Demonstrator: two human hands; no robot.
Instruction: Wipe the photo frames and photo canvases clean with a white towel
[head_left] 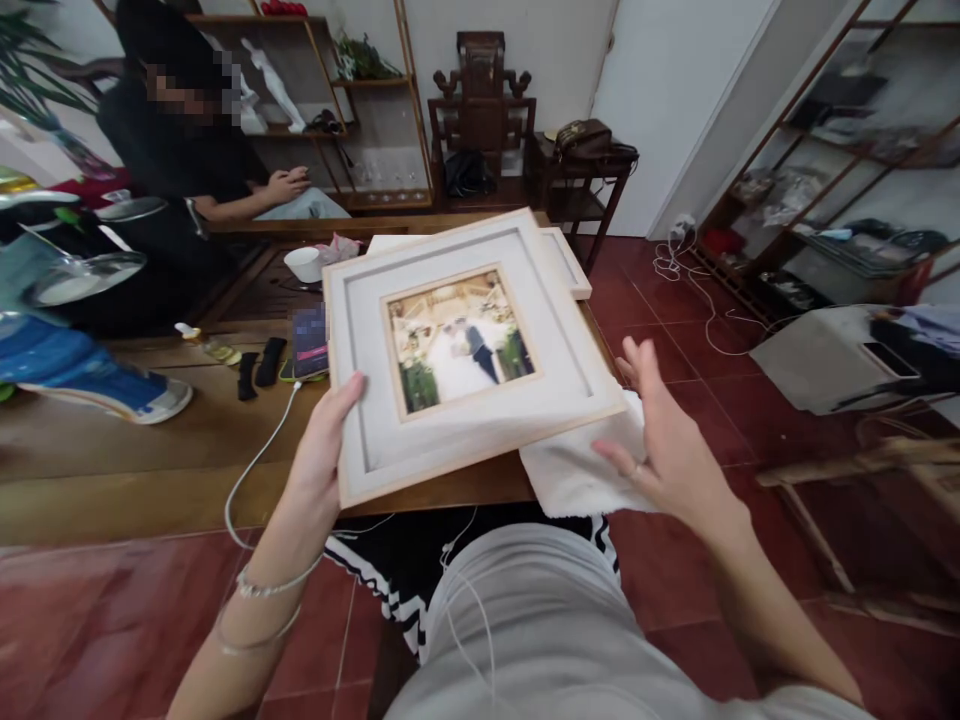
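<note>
My left hand (327,432) grips a rectangular, white, wood-edged picture frame (459,424); my right hand (671,450), spread and empty, is beside it. I should support both edges evenly.

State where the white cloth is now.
In the head view, the white cloth is right of centre at the near edge of the table, partly behind the picture frame and beside the right hand.
</note>
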